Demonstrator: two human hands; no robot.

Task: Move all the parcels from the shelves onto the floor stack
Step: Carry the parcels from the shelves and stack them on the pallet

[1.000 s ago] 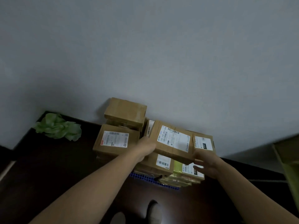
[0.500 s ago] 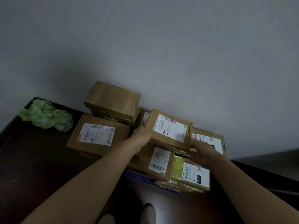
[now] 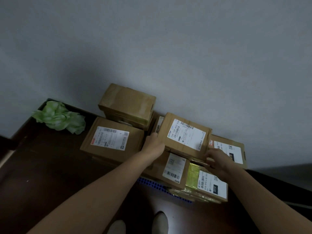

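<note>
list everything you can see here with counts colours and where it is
parcels: at least seven, brown cardboard, stacked on floor
top parcel: one of them, brown, white label, between both hands
crumpled sheet: one, green, floor left of stack
perforated panel: one, blue, under stack's near edge
wall: one, grey, behind stack
shoes: two, pale, bottom edge
left hand: one, on top parcel's left side
right hand: one, at its near right corner
</note>
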